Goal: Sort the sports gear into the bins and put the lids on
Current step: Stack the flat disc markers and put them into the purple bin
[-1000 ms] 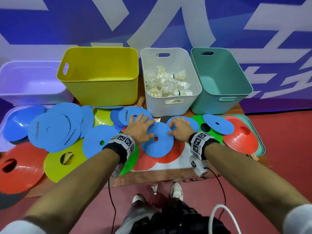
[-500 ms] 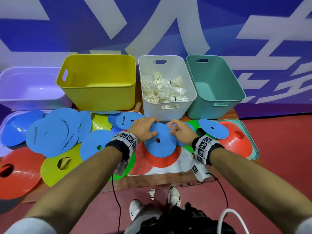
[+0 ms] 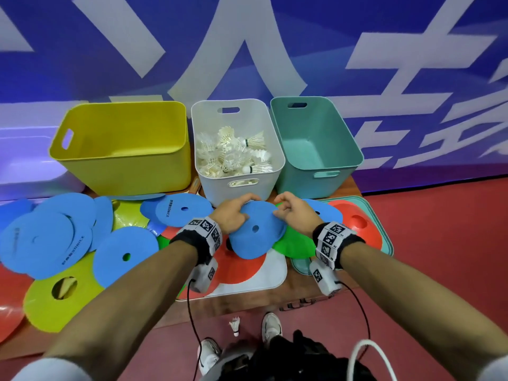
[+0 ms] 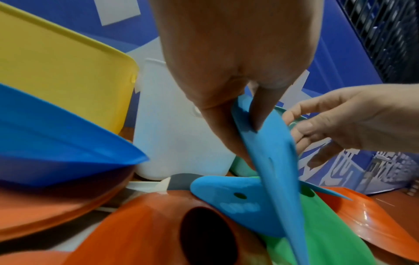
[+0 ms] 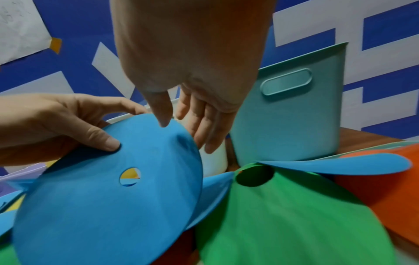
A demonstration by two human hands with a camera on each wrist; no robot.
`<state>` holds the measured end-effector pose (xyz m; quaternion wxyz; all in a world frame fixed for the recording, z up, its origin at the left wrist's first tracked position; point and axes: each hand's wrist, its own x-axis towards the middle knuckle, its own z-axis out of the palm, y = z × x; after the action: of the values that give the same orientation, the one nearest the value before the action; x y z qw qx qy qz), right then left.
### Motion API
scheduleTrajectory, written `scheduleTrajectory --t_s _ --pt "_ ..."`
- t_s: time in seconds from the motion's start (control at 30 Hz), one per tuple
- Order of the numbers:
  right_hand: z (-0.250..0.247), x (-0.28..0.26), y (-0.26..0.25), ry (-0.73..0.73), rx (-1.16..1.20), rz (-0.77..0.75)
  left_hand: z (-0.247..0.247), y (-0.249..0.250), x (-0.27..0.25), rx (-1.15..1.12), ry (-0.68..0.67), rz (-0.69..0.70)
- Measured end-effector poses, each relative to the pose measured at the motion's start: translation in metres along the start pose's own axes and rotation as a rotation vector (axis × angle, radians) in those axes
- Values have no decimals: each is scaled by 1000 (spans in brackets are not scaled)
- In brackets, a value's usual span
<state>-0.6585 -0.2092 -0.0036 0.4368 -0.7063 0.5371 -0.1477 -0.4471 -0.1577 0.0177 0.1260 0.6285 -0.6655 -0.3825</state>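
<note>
A flat blue disc (image 3: pixel 255 237) with a small centre hole lies tilted over a pile of cones in front of the white bin (image 3: pixel 278 160), its far edge raised. My left hand (image 3: pixel 242 213) pinches its far-left rim, thumb on top. My right hand (image 3: pixel 286 210) pinches the far-right rim; in the right wrist view the thumb rests on the blue disc (image 5: pixel 102 197) and the fingers (image 5: pixel 204 134) lie behind it. Shuttlecocks (image 3: pixel 233 155) fill the white bin. The yellow bin (image 3: pixel 123 166) and teal bin (image 3: pixel 310 177) are empty.
More blue discs (image 3: pixel 46 243) overlap at the left, beside a yellow-green cone (image 3: pixel 41 306). A green cone (image 3: pixel 294 244) and red cone (image 3: pixel 360 229) lie at the right on a teal lid (image 3: pixel 386 237). A white lid (image 3: pixel 272 273) lies underneath. One shuttlecock (image 3: pixel 235 324) is on the floor.
Both hands went from lying on the blue disc to gripping its far rim, and that edge has lifted off the pile so the disc now tilts.
</note>
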Motion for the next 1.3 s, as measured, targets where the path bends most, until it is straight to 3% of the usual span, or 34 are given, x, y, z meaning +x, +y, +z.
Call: scheduleTrajectory --t_s 0.07,0.2,0.33,0.73,1.1,1.3 --pt "-14 -1 19 28 -42 58 7 7 8 -15 21 -17" --pt "-40 -3 62 65 -341 145 20 16 23 -13 51 -44" --pt "-55 -1 86 0 -581 190 29 16 31 -6 43 -61" --pt "-59 12 111 -215 -610 138 37 10 34 -88 111 -179" --pt "-92 3 69 101 -859 -121 16 34 36 -103 98 -86" --pt "-119 3 41 104 -867 -126 -4 48 39 -154 175 19"
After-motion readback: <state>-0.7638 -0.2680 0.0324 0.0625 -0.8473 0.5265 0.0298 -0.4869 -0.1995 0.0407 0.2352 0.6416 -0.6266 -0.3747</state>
